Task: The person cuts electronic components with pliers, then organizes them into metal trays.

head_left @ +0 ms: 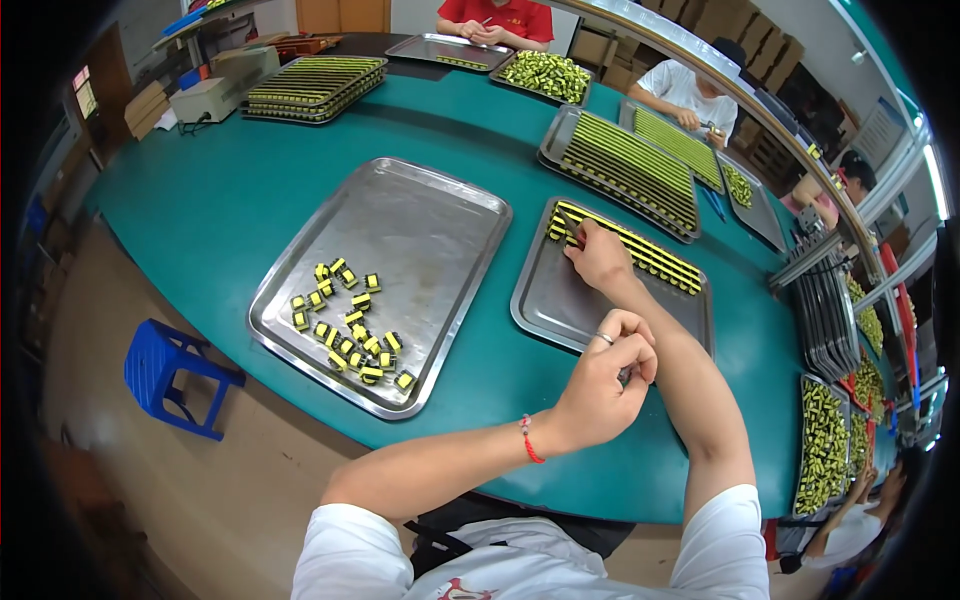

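My right hand is over the far left part of a metal tray, its fingers closed on a thin dark pointed tool. The tip of that tool is at the left end of the rows of small black-and-yellow transformers lined up along the tray's far side. Closer to me, my left hand is curled shut in the air beside my right forearm. A dark bit shows between its fingers, but what it is I cannot make out. To the left, a larger tray carries loose transformers scattered over its near part.
Stacked trays with filled rows stand beyond my right hand, and another stack is at the far left. Heaped parts fill trays at the right. A blue stool is on the floor. Co-workers sit across the green table.
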